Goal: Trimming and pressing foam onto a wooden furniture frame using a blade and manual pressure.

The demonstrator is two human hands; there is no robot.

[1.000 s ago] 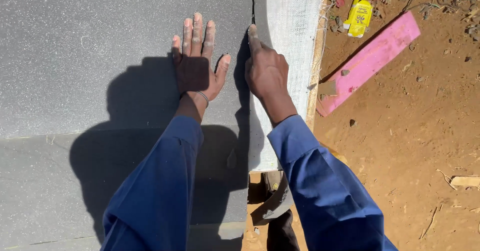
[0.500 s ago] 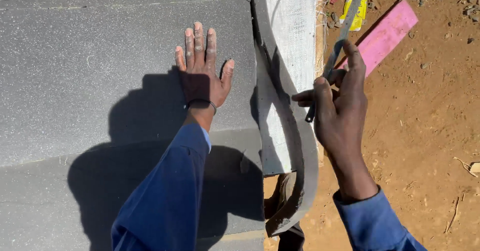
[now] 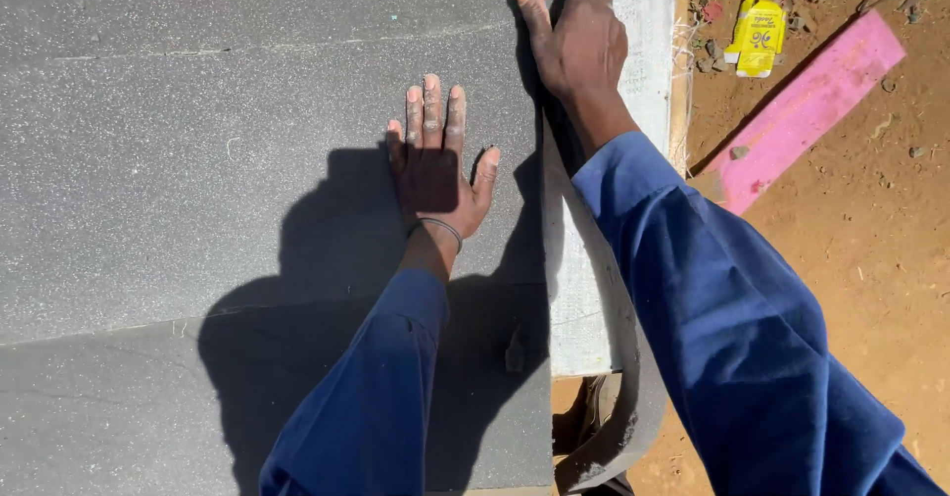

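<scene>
A large grey, gritty sheet covers a white slab. My left hand lies flat on the sheet with its fingers spread, just left of a cut line. My right hand is farther up at that cut line, fingers curled. It hides the thin metal cutting tool that it held a moment ago. To the right of the cut, a narrow grey strip has come loose and curls down over the slab's near edge.
Red-brown dirt ground lies to the right of the slab. On it are a long pink board, a yellow packet and small rubble. A shoe shows below the hanging strip.
My right hand was lifted off to the right with the metal tool half a second ago. It has come back down to the cut line, higher up than before. My left hand stayed flat.
</scene>
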